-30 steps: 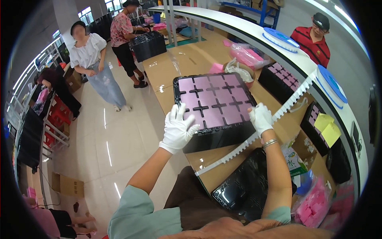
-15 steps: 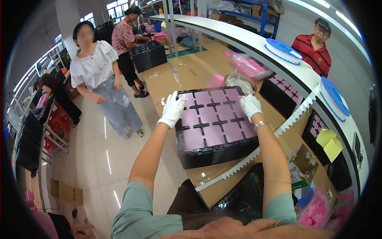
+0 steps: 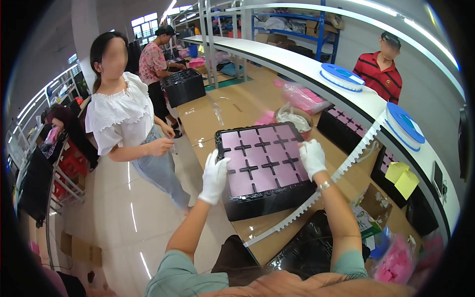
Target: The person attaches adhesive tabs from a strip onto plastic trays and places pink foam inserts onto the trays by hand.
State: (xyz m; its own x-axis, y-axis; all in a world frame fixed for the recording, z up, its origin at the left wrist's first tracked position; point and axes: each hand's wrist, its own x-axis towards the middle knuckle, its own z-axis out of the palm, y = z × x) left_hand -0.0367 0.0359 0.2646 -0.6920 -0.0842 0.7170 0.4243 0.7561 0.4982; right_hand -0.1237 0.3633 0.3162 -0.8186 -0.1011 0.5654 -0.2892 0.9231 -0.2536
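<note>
A stack of black plastic trays (image 3: pixel 269 202), its top cells lined with pinkish-purple pieces (image 3: pixel 262 168) between black cross-shaped dividers, stands on the brown-covered table before me. My left hand (image 3: pixel 214 179), in a white glove, rests against the stack's left rim, fingers stretched forward and thumb apart. At the right rim, my right hand (image 3: pixel 312 159), also gloved and with a bracelet at the wrist, has its fingers bent over the edge; its fingertips are partly hidden. A white toothed strip (image 3: pixel 297 214) curves past the stack's near right side, under my right forearm.
Blue-and-white reels (image 3: pixel 342 76) lie on the white shelf (image 3: pixel 292 64) at the right. More black trays (image 3: pixel 341 123) stand below it, near a bucket (image 3: pixel 297 120) and an opened carton (image 3: pixel 373 205). A person in white (image 3: pixel 123 114) stands close at left; others stand farther back.
My left hand has slid nearer along the left rim, and my right hand's fingers are more bent. The person in white has come closer and brought their hands together. My view has tilted up slightly.
</note>
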